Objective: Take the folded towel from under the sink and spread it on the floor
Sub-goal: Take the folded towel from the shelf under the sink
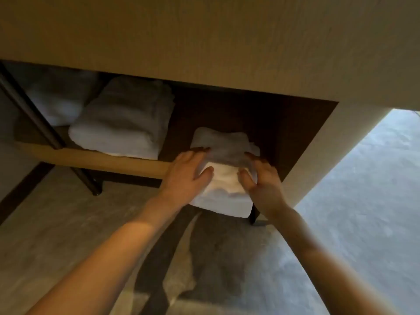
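A small white folded towel [225,180] lies at the right end of the low wooden shelf [97,159] under the vanity, its front part sticking out past the shelf's edge. My left hand [188,176] grips its left side, fingers over the top and thumb on the front fold. My right hand [261,180] holds its right side, fingers curled around the edge. The towel's far end rests in the dark of the shelf.
A thick stack of white folded towels [122,123] sits to the left on the same shelf, another pile [56,103] behind it. A dark metal leg [89,180] stands on the stone floor [68,228]. The vanity's front panel [204,42] hangs overhead, its side panel [322,155] on the right.
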`<action>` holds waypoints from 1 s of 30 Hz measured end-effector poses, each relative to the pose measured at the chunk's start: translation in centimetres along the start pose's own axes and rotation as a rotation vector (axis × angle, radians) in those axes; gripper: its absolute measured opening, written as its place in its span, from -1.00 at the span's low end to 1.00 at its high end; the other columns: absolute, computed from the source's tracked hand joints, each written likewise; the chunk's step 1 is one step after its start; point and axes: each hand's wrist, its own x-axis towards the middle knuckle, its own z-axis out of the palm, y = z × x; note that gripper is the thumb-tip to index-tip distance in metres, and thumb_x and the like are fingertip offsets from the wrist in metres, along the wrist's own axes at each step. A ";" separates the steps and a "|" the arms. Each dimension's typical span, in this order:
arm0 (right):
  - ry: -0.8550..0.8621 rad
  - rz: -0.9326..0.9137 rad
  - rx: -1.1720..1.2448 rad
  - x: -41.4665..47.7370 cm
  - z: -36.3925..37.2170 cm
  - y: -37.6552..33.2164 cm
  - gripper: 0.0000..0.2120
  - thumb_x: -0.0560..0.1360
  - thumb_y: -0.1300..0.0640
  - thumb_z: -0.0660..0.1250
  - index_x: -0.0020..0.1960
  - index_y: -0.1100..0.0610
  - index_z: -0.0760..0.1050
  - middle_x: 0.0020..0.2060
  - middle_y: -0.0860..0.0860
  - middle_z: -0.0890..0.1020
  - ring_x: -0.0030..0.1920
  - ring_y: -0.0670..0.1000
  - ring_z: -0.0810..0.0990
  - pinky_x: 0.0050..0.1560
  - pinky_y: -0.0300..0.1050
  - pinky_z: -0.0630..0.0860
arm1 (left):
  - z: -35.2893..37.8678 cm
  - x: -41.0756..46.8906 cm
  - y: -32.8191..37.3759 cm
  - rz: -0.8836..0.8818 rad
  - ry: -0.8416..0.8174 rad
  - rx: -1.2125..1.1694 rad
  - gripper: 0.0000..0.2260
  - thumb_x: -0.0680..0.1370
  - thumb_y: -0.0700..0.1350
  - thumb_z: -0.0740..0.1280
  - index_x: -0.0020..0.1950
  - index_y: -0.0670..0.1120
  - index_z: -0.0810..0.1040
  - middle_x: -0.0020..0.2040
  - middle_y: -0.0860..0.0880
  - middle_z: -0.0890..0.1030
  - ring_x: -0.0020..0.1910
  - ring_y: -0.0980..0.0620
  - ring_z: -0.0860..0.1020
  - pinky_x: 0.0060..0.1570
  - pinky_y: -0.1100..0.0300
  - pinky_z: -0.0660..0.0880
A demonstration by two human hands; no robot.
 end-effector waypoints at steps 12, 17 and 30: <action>-0.105 0.060 -0.190 -2.7 3.5 1.4 -0.51 0.60 -0.14 0.17 0.50 -0.08 0.27 0.51 -0.04 0.26 0.45 0.11 0.26 0.45 0.05 0.07 | 5.1 -2.9 -1.3 -0.230 0.012 -0.158 -0.54 0.65 0.06 0.18 0.55 0.14 0.21 0.58 0.16 0.12 0.54 0.02 0.12 0.42 0.09 0.19; -0.145 0.112 -0.040 -3.9 3.3 1.0 -0.50 0.60 -0.10 0.21 0.51 -0.10 0.22 0.54 -0.04 0.17 0.42 0.13 0.30 0.50 0.05 0.05 | 5.1 -4.0 -1.2 -0.215 0.017 -0.197 -0.52 0.64 0.03 0.24 0.55 0.09 0.23 0.58 0.13 0.12 0.53 0.08 0.15 0.48 -0.03 0.24; -0.267 0.296 0.629 -7.0 1.1 2.2 -0.63 0.52 0.07 0.39 0.28 -0.17 0.45 0.20 -0.17 0.48 0.17 -0.03 0.49 -0.04 -0.27 0.59 | 5.0 -8.1 -1.4 -0.384 -0.101 -0.707 -0.49 0.48 0.05 0.46 0.31 0.41 0.33 0.24 0.37 0.34 0.14 0.34 0.38 -0.06 0.40 0.38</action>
